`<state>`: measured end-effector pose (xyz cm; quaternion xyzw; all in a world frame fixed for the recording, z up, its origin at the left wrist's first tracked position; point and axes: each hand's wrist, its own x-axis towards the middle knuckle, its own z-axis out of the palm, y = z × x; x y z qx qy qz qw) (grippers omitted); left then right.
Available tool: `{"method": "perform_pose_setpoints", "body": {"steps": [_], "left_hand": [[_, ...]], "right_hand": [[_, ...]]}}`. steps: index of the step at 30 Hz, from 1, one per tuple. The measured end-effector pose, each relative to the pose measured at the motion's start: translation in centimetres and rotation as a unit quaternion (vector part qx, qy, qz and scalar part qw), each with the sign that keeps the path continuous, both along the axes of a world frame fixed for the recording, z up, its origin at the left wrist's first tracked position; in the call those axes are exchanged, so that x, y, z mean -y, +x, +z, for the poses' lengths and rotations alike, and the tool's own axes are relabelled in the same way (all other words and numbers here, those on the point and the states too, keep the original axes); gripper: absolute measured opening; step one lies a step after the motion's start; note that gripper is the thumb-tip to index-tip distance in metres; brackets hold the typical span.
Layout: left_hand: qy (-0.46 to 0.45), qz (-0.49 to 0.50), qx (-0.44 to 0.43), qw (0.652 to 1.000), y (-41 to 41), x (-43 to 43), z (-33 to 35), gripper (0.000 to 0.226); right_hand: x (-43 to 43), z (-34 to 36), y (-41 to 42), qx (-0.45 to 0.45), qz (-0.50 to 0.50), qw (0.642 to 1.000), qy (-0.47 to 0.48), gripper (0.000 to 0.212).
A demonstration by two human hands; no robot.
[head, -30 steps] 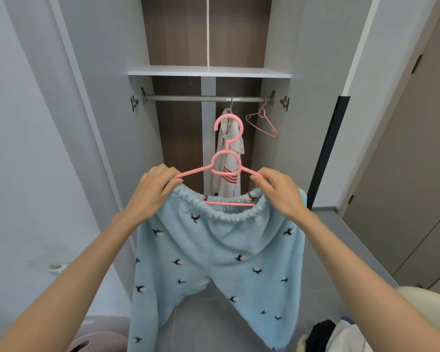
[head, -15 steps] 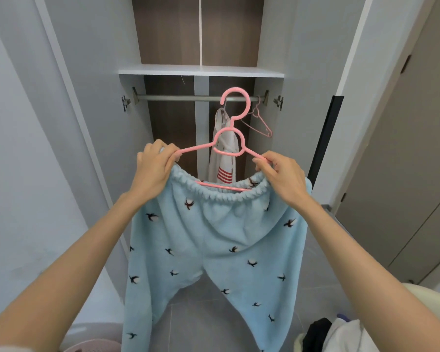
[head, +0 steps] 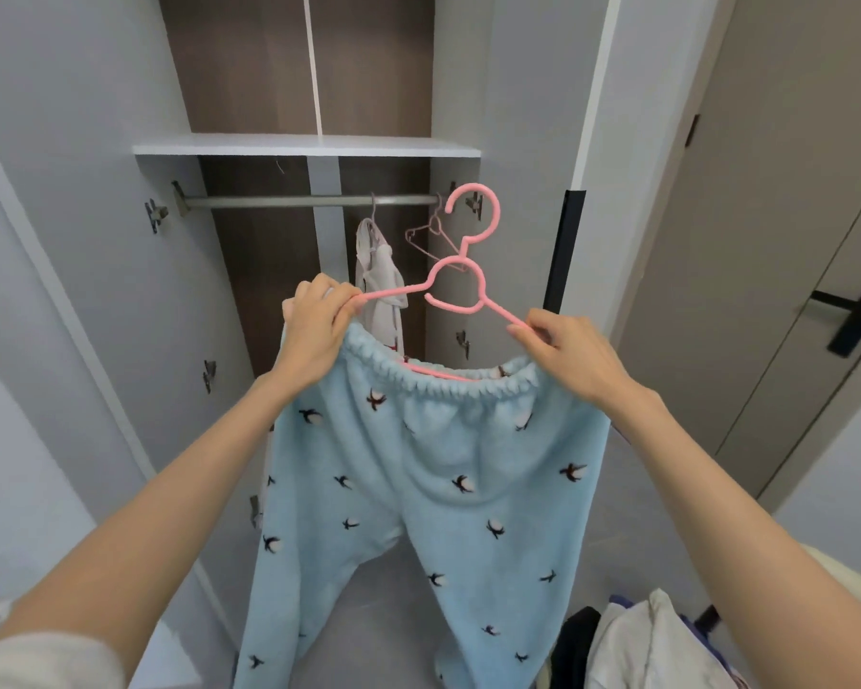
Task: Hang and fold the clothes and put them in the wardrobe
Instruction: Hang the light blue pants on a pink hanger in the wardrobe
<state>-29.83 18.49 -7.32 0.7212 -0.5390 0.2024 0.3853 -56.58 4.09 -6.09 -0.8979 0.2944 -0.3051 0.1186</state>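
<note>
Light blue fleece trousers (head: 433,489) with small dark bird prints hang from a pink hanger (head: 461,285). My left hand (head: 316,330) grips the hanger's left arm together with the waistband. My right hand (head: 565,348) pinches the hanger's right arm at the waistband. The hanger's hook sits just in front of and slightly below the right end of the wardrobe rail (head: 314,200), not on it. A white garment with red stripes (head: 381,290) hangs on the rail, and an empty pink hanger (head: 433,236) hangs beside it.
The open wardrobe has a white shelf (head: 309,145) above the rail and grey side walls. A grey door with a black handle (head: 856,310) stands at right. A pile of dark and white clothes (head: 632,643) lies at lower right on the floor.
Both hands have carried the hanger with the trousers rightward, and its hook now stands right of the rail's end. The view has come closer to the wardrobe.
</note>
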Motion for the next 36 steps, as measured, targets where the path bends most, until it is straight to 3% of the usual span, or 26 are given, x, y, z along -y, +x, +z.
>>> {"method": "perform_pose_setpoints", "body": {"steps": [4, 9, 12, 16, 19, 22, 28, 36], "left_hand": [[0.042, -0.009, -0.010, 0.999, 0.1, 1.6, -1.2, 0.026], [0.082, -0.039, -0.081, 0.993, 1.1, 2.8, -2.9, 0.025], [0.072, -0.020, -0.139, 0.987, 1.8, 3.4, -3.6, 0.028], [0.021, 0.016, -0.236, 0.971, 3.8, 4.2, -3.8, 0.048], [0.014, -0.059, -0.307, 0.950, 6.2, 4.7, -4.1, 0.059], [0.100, -0.158, -0.384, 0.904, 8.8, 5.7, -5.2, 0.068], [0.132, -0.150, -0.451, 0.870, 15.7, 9.7, -6.3, 0.060], [0.143, -0.172, -0.516, 0.827, 22.0, 15.3, -6.1, 0.054]], "right_hand": [[0.4, -1.4, 0.2, 0.036, 0.032, 0.996, 0.079, 0.037], [0.3, -3.1, 1.9, 0.064, 0.045, 0.986, 0.149, 0.027], [0.2, -3.4, 3.8, 0.058, 0.047, 0.985, 0.154, 0.025], [1.0, -3.6, 7.2, 0.065, 0.046, 0.983, 0.168, 0.026], [2.0, -3.7, 10.6, 0.091, 0.032, 0.977, 0.190, 0.026], [3.2, -3.6, 15.0, 0.120, 0.024, 0.968, 0.219, 0.026], [5.7, -2.8, 24.6, 0.174, 0.047, 0.930, 0.321, 0.021], [9.6, -1.2, 35.2, 0.219, 0.066, 0.909, 0.350, 0.021]]}}
